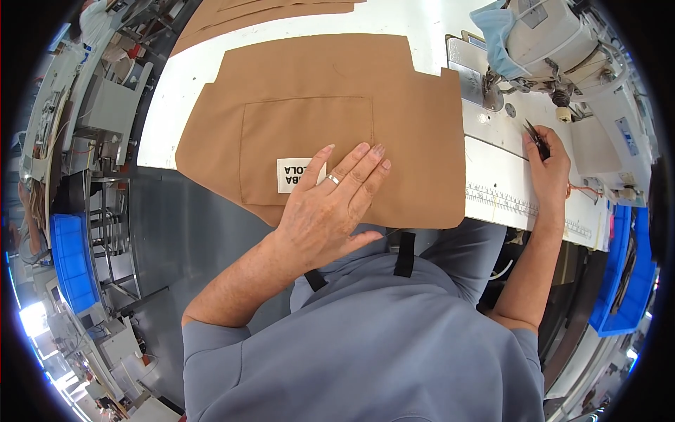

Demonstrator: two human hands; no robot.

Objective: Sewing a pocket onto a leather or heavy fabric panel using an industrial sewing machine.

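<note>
The broad, flat brown fabric panel lies on the smooth white table, overhanging its front edge, long axis left to right, directly under the nearer left hand, spread flat, while the right hand, beyond its right edge, grips small dark metal thread snips.

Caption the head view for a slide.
Left hand laid on a brown fabric panel, right hand holding small black snips beside a white sewing machine.
</note>
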